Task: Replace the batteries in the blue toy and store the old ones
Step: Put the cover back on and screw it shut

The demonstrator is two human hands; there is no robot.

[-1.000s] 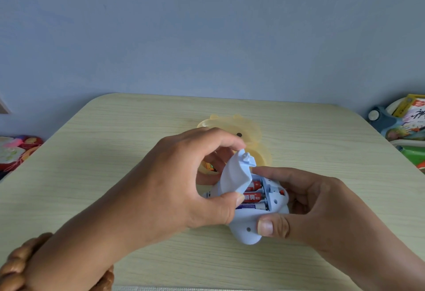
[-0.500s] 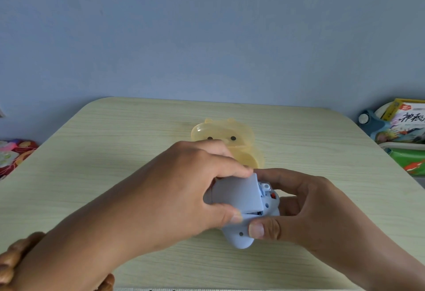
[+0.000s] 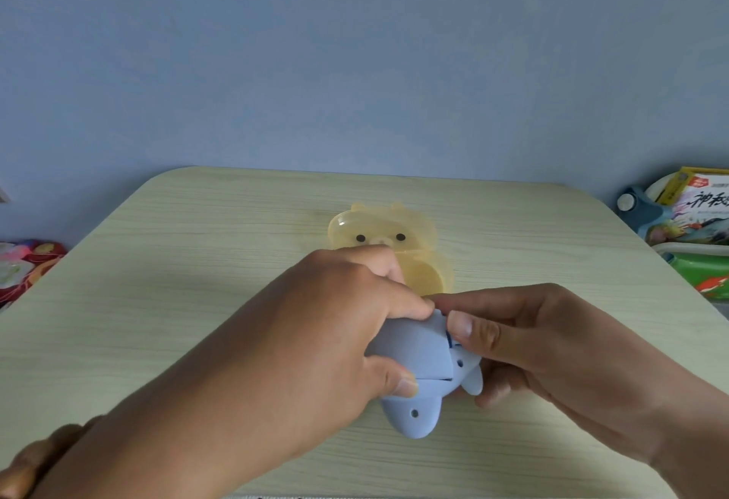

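We see the blue toy (image 3: 418,415) held just above the counter (image 3: 197,262), near the middle of its near edge, between both hands. Our left hand (image 3: 327,333) pinches the battery cover (image 3: 414,352) between thumb and fingers. Our right hand (image 3: 524,340) curls round the toy's right side, thumb at the cover's edge. A second ago the cover stood lifted and red batteries showed; now it lies almost flat and hides them. The toy is pale blue and rounded, with small dark holes. A yellow bear-faced case (image 3: 378,230) lies open behind the hands.
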